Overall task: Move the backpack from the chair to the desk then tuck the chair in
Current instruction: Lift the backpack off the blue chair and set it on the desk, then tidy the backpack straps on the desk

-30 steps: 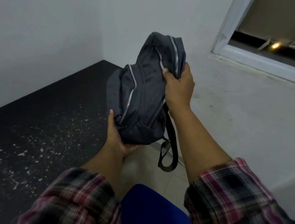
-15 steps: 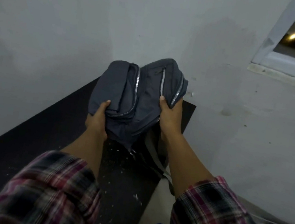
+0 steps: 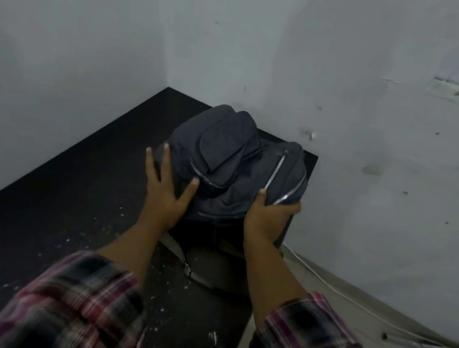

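backpack (image 3: pixel 232 168) flat on desk (image 3: pixel 57 194), top rightward, left hand (image 3: pixel 165 191) splayed, right hand (image 3: pixel 267 220) gripping it

A black counter (image 3: pixel 49 207) fills the room's corner, its top strewn with white flecks (image 3: pixel 102 232), and a grey backpack (image 3: pixel 232 168) lies on its far end toward one o'clock.

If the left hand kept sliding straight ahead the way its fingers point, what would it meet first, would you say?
The left hand already rests on the backpack, so it would press into the bag first. Beyond it stands the white wall, though depth is hard to judge.
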`<action>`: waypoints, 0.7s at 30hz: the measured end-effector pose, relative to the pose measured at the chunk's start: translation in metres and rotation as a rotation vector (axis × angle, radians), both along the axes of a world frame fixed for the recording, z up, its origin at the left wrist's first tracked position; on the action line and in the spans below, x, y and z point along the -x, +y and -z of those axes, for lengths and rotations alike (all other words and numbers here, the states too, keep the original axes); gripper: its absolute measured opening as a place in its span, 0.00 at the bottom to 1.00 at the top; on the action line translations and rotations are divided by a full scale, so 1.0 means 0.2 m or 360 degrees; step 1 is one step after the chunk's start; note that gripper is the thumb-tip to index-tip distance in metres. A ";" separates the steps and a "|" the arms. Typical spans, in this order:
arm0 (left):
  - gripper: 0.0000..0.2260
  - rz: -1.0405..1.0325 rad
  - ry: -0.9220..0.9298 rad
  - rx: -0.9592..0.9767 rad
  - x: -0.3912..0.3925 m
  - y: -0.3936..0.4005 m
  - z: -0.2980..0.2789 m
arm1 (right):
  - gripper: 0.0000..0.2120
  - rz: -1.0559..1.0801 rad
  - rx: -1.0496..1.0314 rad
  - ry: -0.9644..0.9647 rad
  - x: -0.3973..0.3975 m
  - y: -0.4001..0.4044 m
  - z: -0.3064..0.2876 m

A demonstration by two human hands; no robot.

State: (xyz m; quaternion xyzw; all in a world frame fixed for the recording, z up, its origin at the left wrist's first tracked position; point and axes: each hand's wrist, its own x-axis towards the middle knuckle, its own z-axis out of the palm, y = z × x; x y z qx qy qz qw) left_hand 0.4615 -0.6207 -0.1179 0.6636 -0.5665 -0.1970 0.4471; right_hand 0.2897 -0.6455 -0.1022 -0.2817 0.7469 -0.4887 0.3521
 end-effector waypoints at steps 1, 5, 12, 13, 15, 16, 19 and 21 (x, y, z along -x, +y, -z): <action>0.41 0.0117 -0.0190 0.0005 -0.01 0.05 0.07 | 0.43 0.0077 -0.0077 0.0153 0.02 0.01 0.02; 0.43 0.0303 -0.0737 -0.0090 -0.05 0.11 0.24 | 0.40 -0.0339 0.0190 0.0986 0.07 0.10 0.16; 0.41 -0.0022 -0.0839 -0.0241 0.06 -0.12 0.32 | 0.37 -0.0980 -0.0015 0.1277 0.17 -0.08 0.31; 0.41 -0.0034 -0.0846 -0.0240 0.07 -0.17 0.32 | 0.37 -0.0994 -0.0026 0.1288 0.19 -0.14 0.30; 0.41 -0.0028 -0.0842 -0.0242 0.09 -0.27 0.33 | 0.36 -0.1005 -0.0056 0.1292 0.21 -0.25 0.30; 0.42 -0.0018 -0.0824 -0.0256 0.10 -0.33 0.32 | 0.36 -0.1010 -0.0072 0.1294 0.22 -0.31 0.30; 0.43 -0.0003 -0.0782 -0.0292 0.12 -0.52 0.30 | 0.36 -0.1053 -0.0143 0.1275 0.26 -0.49 0.30; 0.43 -0.0008 -0.0789 -0.0291 0.14 -0.62 0.29 | 0.37 -0.1102 -0.0207 0.1253 0.28 -0.60 0.30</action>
